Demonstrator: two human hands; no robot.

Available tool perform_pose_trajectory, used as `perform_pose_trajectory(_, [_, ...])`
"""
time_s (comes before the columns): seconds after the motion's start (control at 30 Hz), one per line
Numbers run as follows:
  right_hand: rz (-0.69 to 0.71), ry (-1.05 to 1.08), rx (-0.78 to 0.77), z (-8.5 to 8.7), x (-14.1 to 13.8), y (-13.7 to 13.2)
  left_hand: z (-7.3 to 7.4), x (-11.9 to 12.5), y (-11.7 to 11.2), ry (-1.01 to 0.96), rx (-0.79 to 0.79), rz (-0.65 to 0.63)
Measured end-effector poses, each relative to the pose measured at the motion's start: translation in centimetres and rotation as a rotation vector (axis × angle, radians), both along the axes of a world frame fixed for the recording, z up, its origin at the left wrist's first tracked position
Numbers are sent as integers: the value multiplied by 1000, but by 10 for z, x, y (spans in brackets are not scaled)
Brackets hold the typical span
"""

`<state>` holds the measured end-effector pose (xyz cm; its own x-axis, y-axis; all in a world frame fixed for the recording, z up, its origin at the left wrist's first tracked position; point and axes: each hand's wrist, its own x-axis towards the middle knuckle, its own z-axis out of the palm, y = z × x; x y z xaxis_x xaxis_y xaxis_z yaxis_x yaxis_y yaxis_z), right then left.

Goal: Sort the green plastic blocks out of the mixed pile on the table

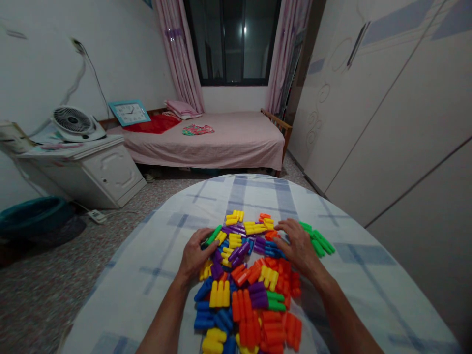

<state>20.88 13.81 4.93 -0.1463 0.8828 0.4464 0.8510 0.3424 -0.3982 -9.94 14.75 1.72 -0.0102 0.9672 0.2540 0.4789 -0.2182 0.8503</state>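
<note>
Plastic building blocks shaped like joined tubes lie in a loose pile on the round table. At the pile's left edge, my left hand (196, 254) has its fingers closed around a green block (213, 235), with a yellow block (221, 237) beside it. On the far right side, my right hand (299, 247) reaches over the pile with its fingers apart, close to an orange block (272, 235) and a blue block (275, 250). Just beyond that hand, several green blocks (321, 242) lie together. Orange blocks (246, 314) and blue blocks (204, 315) fill the near part.
A checked cloth (162, 290) covers the table. Past its far edge stands a bed (236, 140); a white cabinet (110, 172) with a fan (73, 120) is at the left. A teal basin (35, 216) sits on the floor. Wardrobe doors (398, 123) line the right side.
</note>
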Motion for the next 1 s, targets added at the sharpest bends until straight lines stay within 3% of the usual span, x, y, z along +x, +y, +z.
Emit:
perform_pose_trajectory(0.13, [70, -28, -67, -7, -16, -6, -6, -1, 3, 96, 27, 25])
perform_pose_trajectory(0.23, [85, -30, -109, -6, -19, -9, -4, -2, 2, 22, 18, 15])
perform_pose_trajectory(0.4, [117, 71, -54, 1, -32, -11, 3, 2, -2, -147, 106, 74])
perform_pose_trajectory(0.57, [253, 165, -21, 8, -54, -20, 2, 9, -7, -164, 132, -49])
perform_pose_trajectory(0.7, [351, 133, -64, 7, -68, -30, 0, 11, -6, -183, 65, -127])
perform_pose_trajectory(1.0, [428, 65, -173, 1, -78, -39, 1, 11, -6, -372, -168, -115])
